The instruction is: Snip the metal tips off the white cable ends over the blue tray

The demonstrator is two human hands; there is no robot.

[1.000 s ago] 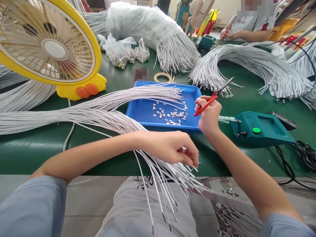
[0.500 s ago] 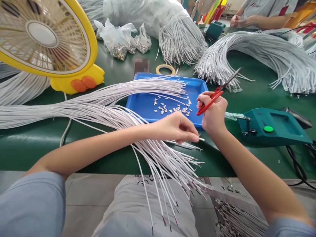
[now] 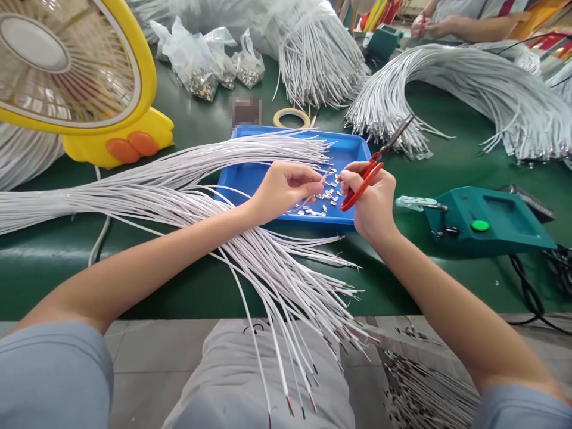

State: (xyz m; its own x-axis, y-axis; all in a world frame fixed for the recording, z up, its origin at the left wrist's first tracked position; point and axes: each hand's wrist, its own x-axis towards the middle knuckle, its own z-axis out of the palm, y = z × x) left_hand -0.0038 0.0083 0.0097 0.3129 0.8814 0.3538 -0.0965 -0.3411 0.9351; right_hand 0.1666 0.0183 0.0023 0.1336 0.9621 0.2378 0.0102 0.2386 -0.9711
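Observation:
My left hand pinches the end of one white wire and holds it over the blue tray. My right hand is closed round red-handled snips, its fingertips close to the wire end. Small metal terminals lie scattered in the tray just under both hands. A fanned bundle of white wires runs from the left across the green table and hangs over its front edge above my lap.
A yellow desk fan stands at the back left. A teal device with a green button sits right of the tray. Bags of terminals, a tape roll and large wire bundles lie behind. Another person's hands work at far right.
My left hand has lifted one wire from the bundle near the table edge up to the tray, meeting the right hand. The view has tilted slightly.

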